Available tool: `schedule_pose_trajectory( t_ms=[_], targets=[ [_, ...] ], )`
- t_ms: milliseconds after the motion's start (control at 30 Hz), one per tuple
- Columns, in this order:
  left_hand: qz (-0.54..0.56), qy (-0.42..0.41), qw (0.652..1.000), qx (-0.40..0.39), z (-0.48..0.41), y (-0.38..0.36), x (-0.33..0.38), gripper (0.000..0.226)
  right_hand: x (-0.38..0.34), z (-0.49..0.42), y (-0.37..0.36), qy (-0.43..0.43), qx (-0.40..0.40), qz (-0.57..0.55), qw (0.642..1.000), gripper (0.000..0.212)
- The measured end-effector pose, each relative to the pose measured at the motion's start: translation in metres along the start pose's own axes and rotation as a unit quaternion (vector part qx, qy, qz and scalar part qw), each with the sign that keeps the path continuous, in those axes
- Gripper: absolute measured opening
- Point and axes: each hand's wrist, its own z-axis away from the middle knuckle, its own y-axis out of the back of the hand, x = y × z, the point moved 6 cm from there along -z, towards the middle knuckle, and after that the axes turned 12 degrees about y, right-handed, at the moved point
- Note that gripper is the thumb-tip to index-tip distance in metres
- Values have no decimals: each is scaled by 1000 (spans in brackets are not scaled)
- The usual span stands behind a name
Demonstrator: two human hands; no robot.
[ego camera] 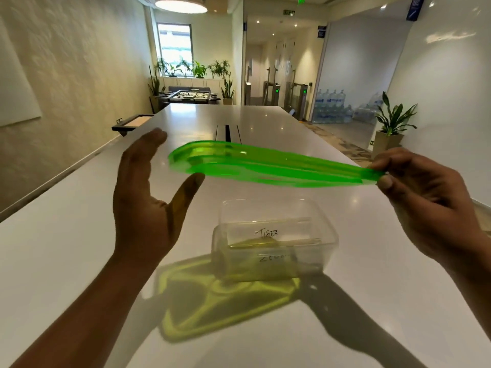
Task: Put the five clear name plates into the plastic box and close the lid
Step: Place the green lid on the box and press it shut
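One translucent green plastic lid (265,166) hangs above one clear rectangular plastic box (332,243) on the white bench (79,248). Our right hand (425,197) pinches the lid's right end. Our left hand (148,197), fingers straight and spread, sits just beside its left end. In the box we make out two lettered clear name plates (268,232); others cannot be counted.

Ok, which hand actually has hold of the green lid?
The right hand pinches the green lid at one end; the left hand is open by the other end, gripping nothing.
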Motion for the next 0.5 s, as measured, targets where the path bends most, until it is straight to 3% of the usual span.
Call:
schedule_pose_trajectory(
  t_ms=[67, 133, 267, 433, 500],
  targets=[
    [25, 19, 999, -30, -4, -4, -3, 36, 3, -4, 2, -17, 23, -18, 999, 14],
    [116, 102, 986, -66, -4, -12, -11, 18, 6, -6, 5, -32, 63, -30, 997, 22],
    [294, 276, 910, -92, 10, -32, -23, 10, 29, -1, 7, -102, 164, -52, 980, 29],
    [330, 393, 850, -117, 44, -60, -32, 11, 77, 41, 5, -246, 235, 0, 940, 42],
    [341, 451, 815, -124, 58, -70, -37, 9, 88, 56, 9, -273, 267, 11, 924, 37]
  ],
)
